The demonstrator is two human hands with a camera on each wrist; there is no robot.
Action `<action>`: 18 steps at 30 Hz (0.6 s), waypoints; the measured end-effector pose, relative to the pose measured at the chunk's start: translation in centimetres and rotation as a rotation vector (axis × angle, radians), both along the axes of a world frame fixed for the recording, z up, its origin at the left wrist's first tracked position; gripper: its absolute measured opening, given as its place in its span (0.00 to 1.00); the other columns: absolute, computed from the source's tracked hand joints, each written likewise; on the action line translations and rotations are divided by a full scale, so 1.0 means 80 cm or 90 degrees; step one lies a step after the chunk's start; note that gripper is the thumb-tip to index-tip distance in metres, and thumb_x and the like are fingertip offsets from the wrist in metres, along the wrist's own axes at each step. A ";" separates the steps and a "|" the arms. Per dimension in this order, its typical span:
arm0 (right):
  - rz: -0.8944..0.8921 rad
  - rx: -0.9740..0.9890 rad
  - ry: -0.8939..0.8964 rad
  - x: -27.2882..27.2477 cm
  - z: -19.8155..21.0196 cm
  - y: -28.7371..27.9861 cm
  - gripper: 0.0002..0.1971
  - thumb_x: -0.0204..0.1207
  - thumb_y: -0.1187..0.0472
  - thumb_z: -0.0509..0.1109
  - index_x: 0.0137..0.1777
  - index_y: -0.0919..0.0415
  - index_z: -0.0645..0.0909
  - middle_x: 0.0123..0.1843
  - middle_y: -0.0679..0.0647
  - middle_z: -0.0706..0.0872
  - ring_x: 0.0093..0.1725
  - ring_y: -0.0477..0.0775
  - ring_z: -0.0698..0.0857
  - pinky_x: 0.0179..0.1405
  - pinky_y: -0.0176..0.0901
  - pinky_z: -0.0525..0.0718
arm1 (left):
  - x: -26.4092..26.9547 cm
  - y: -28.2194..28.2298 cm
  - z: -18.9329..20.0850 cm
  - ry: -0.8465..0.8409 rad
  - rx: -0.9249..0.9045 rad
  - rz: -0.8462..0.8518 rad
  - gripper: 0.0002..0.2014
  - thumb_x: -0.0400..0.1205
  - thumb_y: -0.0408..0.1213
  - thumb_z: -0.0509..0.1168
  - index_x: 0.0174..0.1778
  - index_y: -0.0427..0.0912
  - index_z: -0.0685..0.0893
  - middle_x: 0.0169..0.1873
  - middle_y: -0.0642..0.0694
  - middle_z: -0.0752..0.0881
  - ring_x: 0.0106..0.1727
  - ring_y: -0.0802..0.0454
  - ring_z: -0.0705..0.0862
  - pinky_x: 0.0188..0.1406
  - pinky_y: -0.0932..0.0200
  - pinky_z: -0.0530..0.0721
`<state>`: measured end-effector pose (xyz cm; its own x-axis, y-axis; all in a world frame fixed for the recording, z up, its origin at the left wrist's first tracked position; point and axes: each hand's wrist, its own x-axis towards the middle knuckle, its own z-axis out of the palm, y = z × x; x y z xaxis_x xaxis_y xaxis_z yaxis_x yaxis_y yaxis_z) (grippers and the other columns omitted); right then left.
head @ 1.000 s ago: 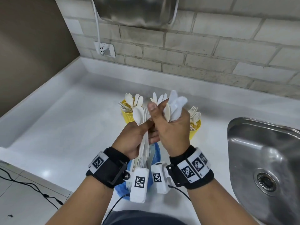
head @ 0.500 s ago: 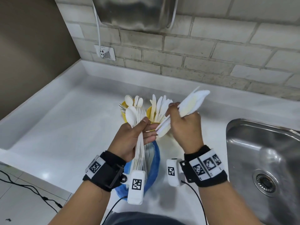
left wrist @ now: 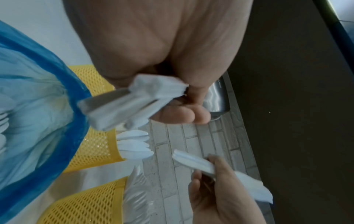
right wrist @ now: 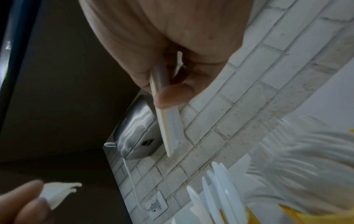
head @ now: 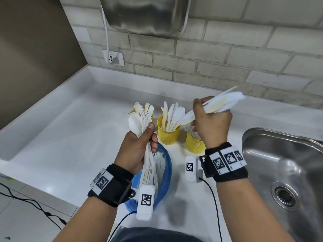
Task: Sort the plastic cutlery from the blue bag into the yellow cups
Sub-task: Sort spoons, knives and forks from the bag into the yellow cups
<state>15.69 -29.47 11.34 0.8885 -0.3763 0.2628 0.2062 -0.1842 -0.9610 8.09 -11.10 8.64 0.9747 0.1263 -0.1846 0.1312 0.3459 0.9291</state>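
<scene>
My left hand point(head: 150, 137) grips a bundle of white plastic spoons and forks point(head: 139, 119) upright above the blue bag point(head: 165, 173), which holds more cutlery. My right hand point(head: 206, 110) grips a bunch of white knives point(head: 225, 102), held slantwise above the right yellow cup point(head: 194, 145), which holds forks. The middle yellow cup point(head: 167, 135) holds knives. The left yellow cup point(head: 133, 111), with spoons, is mostly hidden behind my left hand's bundle. In the left wrist view the handles point(left wrist: 132, 98) stick out of my fist beside the bag point(left wrist: 38, 121). The right wrist view shows knife handles point(right wrist: 168, 121) under my thumb.
A steel sink point(head: 288, 172) lies at the right of the white counter point(head: 70, 137). On the brick wall hang a metal dispenser point(head: 145, 14) and a socket point(head: 113, 58) with a cord. The counter's front edge is at the lower left, with cables on the floor point(head: 35, 205).
My hands have come apart. The right hand moved right and up with the knives, away from the left hand's bundle. The left hand stays over the bag with spoons and forks.
</scene>
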 end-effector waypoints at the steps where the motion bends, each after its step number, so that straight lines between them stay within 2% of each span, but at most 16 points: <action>1: 0.005 -0.008 -0.011 0.005 0.001 0.007 0.08 0.75 0.55 0.77 0.36 0.55 0.86 0.32 0.52 0.92 0.31 0.57 0.92 0.34 0.62 0.92 | 0.000 -0.001 0.000 -0.006 0.005 0.005 0.12 0.89 0.44 0.64 0.45 0.40 0.85 0.28 0.46 0.79 0.26 0.53 0.75 0.26 0.62 0.76; 3: 0.019 -0.037 -0.029 0.015 0.002 0.022 0.06 0.73 0.54 0.77 0.38 0.55 0.87 0.34 0.51 0.91 0.32 0.54 0.92 0.35 0.57 0.92 | 0.000 -0.001 0.000 -0.014 0.007 0.014 0.12 0.89 0.45 0.64 0.44 0.42 0.84 0.28 0.47 0.75 0.24 0.55 0.71 0.23 0.64 0.72; 6: 0.053 -0.110 -0.019 0.032 -0.007 0.046 0.09 0.74 0.54 0.77 0.41 0.60 0.86 0.36 0.52 0.90 0.35 0.51 0.91 0.37 0.52 0.90 | 0.001 0.001 -0.001 -0.028 0.018 0.020 0.12 0.89 0.46 0.65 0.44 0.44 0.83 0.27 0.48 0.72 0.24 0.55 0.68 0.23 0.64 0.70; 9: 0.104 -0.199 0.022 0.045 -0.020 0.067 0.13 0.74 0.50 0.76 0.42 0.61 0.84 0.37 0.54 0.88 0.36 0.56 0.89 0.39 0.54 0.90 | 0.003 0.003 0.000 -0.035 0.023 0.024 0.11 0.89 0.45 0.65 0.43 0.46 0.84 0.27 0.49 0.72 0.24 0.55 0.67 0.23 0.64 0.69; 13: 0.162 -0.346 0.045 0.054 -0.032 0.083 0.13 0.81 0.54 0.74 0.49 0.67 0.86 0.47 0.67 0.86 0.47 0.69 0.87 0.48 0.57 0.87 | 0.003 0.003 0.001 -0.047 0.045 0.030 0.11 0.88 0.46 0.66 0.43 0.46 0.84 0.26 0.48 0.72 0.25 0.54 0.67 0.23 0.63 0.70; 16: 0.182 -0.404 0.099 0.060 -0.046 0.086 0.14 0.82 0.54 0.72 0.53 0.66 0.87 0.50 0.65 0.85 0.50 0.67 0.87 0.49 0.49 0.81 | 0.001 0.005 0.002 -0.050 0.066 0.032 0.11 0.88 0.47 0.66 0.44 0.44 0.83 0.26 0.47 0.72 0.25 0.54 0.68 0.24 0.62 0.71; 18: 0.192 -0.422 0.129 0.063 -0.056 0.086 0.14 0.82 0.54 0.72 0.53 0.66 0.88 0.52 0.65 0.86 0.52 0.67 0.87 0.49 0.48 0.80 | 0.001 0.006 0.003 -0.052 0.070 0.039 0.12 0.88 0.46 0.66 0.44 0.44 0.83 0.26 0.46 0.72 0.25 0.54 0.68 0.24 0.62 0.70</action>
<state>20.71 -22.57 6.86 0.9828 0.0711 0.1702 0.1706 -0.7006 -0.6928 8.15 -10.66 8.87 0.9757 0.2012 -0.0864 0.0349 0.2468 0.9684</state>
